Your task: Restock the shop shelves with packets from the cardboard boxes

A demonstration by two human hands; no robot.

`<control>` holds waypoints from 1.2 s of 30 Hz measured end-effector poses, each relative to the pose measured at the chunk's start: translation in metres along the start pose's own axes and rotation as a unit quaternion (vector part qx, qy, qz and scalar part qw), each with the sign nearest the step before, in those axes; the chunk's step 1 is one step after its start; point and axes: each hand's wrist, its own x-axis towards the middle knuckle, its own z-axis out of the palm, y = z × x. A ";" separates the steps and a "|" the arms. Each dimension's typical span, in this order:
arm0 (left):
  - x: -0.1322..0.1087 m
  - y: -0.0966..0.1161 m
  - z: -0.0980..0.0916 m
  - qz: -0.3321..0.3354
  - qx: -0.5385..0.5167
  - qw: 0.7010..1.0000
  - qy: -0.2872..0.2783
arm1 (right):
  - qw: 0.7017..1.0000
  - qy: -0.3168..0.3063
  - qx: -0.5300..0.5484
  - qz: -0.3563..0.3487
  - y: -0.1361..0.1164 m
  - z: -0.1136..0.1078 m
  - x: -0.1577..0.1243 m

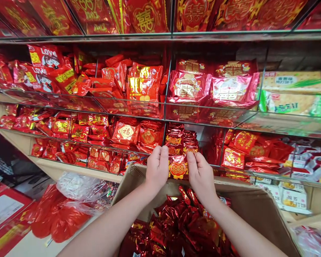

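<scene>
Between my two hands, above the rim of a cardboard box (256, 200), is a red snack packet (178, 167) with a gold double-happiness print. My left hand (157, 166) is closed on its left edge, thumb on top. My right hand (202, 175) pinches the right edge in the same way. Behind it, two stacks of matching packets (174, 137) stand in a shelf compartment. Below my hands, the box holds a heap of dark red shiny packets (173, 221).
Clear-fronted shelves (139, 110) cross the view, filled with red packets. Pale green-edged cracker packs (293, 87) sit at the right. White packs (293, 196) stand lower right. Red plastic bags (61, 217) lie at the lower left, beside a red carton (5, 210).
</scene>
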 end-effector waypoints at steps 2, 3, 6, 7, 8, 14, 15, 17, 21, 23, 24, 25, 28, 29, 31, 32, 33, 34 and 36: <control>0.002 0.000 0.000 0.006 0.015 1.000 -0.006 | 0.999 0.017 -0.019 -0.020 0.001 -0.001 0.000; 0.003 0.000 0.000 0.008 0.022 1.000 -0.014 | 0.999 0.027 -0.028 -0.029 0.002 -0.002 0.000; 0.006 0.000 0.002 0.014 0.031 0.999 -0.037 | 0.997 0.050 -0.040 -0.048 0.006 -0.005 -0.001; 0.006 0.000 0.002 0.014 0.033 0.999 -0.039 | 0.997 0.051 -0.036 -0.045 0.007 -0.006 -0.001; 0.006 0.000 0.003 0.013 0.036 0.999 -0.039 | 0.998 0.040 -0.026 -0.039 0.007 -0.007 -0.002; 0.002 0.002 0.000 0.002 0.037 0.997 -0.061 | 0.978 -0.191 0.081 -0.008 0.004 -0.028 0.006; 0.002 0.002 -0.001 -0.002 0.034 0.997 -0.066 | 0.976 -0.204 0.082 -0.005 0.006 -0.034 0.012; 0.003 0.001 -0.003 -0.019 0.023 0.996 -0.079 | 0.985 -0.169 0.044 -0.003 0.012 -0.046 0.031; 0.006 -0.002 -0.003 -0.045 0.000 0.992 -0.118 | 0.988 -0.051 -0.148 0.005 0.040 -0.054 0.075; 0.005 -0.003 -0.002 -0.045 0.000 0.991 -0.128 | 0.972 -0.096 -0.215 0.023 0.054 -0.048 0.090; 0.005 -0.003 -0.002 -0.045 0.002 0.991 -0.130 | 0.961 -0.137 -0.237 0.027 0.060 -0.043 0.095; 0.005 -0.003 -0.002 -0.043 0.004 0.991 -0.129 | 0.950 -0.178 -0.256 0.029 0.065 -0.037 0.099; 0.004 -0.004 -0.003 -0.033 0.013 0.991 -0.126 | 0.923 -0.242 -0.299 0.024 0.075 -0.021 0.102; 0.003 -0.004 -0.003 -0.030 0.017 0.991 -0.128 | 0.918 -0.242 -0.312 0.028 0.077 -0.017 0.102; 0.003 -0.004 -0.003 -0.024 0.024 0.991 -0.133 | 0.915 -0.224 -0.334 0.046 0.079 -0.012 0.101; 0.003 -0.004 -0.002 -0.020 0.027 0.990 -0.134 | 0.912 -0.214 -0.345 0.055 0.080 -0.011 0.101; 0.003 -0.004 -0.002 -0.016 0.030 0.990 -0.134 | 0.910 -0.205 -0.355 0.063 0.080 -0.010 0.101; 0.003 -0.004 -0.001 -0.013 0.034 0.990 -0.134 | 0.908 -0.197 -0.363 0.068 0.081 -0.010 0.100; 0.003 -0.003 0.000 -0.007 0.046 0.990 -0.136 | 0.906 -0.195 -0.369 0.070 0.080 -0.009 0.100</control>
